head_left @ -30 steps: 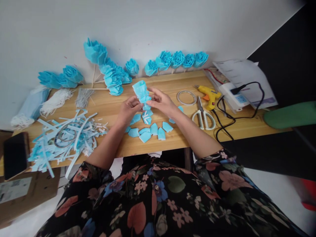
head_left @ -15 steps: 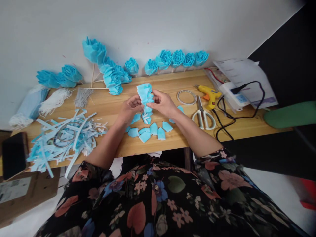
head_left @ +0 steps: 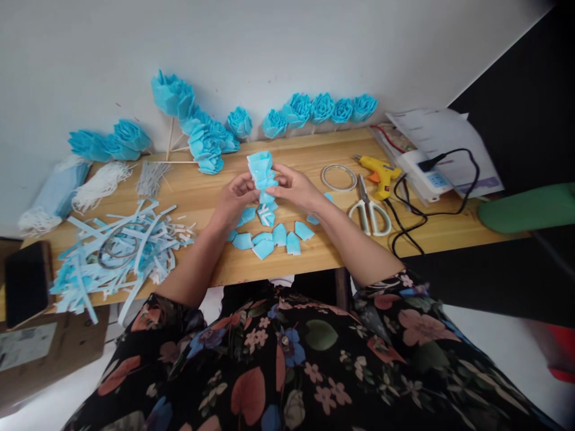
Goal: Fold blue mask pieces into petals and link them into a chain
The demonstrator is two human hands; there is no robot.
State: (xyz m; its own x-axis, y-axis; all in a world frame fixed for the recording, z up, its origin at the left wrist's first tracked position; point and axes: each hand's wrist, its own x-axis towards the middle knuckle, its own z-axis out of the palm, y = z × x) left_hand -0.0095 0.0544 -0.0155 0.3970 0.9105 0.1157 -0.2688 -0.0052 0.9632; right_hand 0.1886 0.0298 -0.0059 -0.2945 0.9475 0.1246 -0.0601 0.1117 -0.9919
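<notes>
Between both hands, above the table, is a piece of light-blue pleated fabric (head_left: 260, 164) that looks like part of a face mask. My left hand (head_left: 238, 193) pinches its left edge with thumb and fingers. My right hand (head_left: 291, 187) grips its right edge, thumb across the front. Just below it lies a blue piece with white stripes (head_left: 266, 215). Several cut blue petal-shaped pieces (head_left: 279, 234) are spread on the wood nearer my body; a few lie partly behind my forearms.
Blue fabric flowers on sticks (head_left: 296, 111) line the wall. At right are a tape roll (head_left: 339, 178), scissors (head_left: 371, 212), a yellow glue gun (head_left: 380, 173) and a power strip (head_left: 424, 173). At left are fabric scraps (head_left: 112, 251), masks (head_left: 58, 188), white cords (head_left: 101, 185) and a phone (head_left: 27, 284).
Both hands keep their hold on the pleated fabric, which has shifted very slightly to the left. The camera view has moved a little; the things on the table stay put.
</notes>
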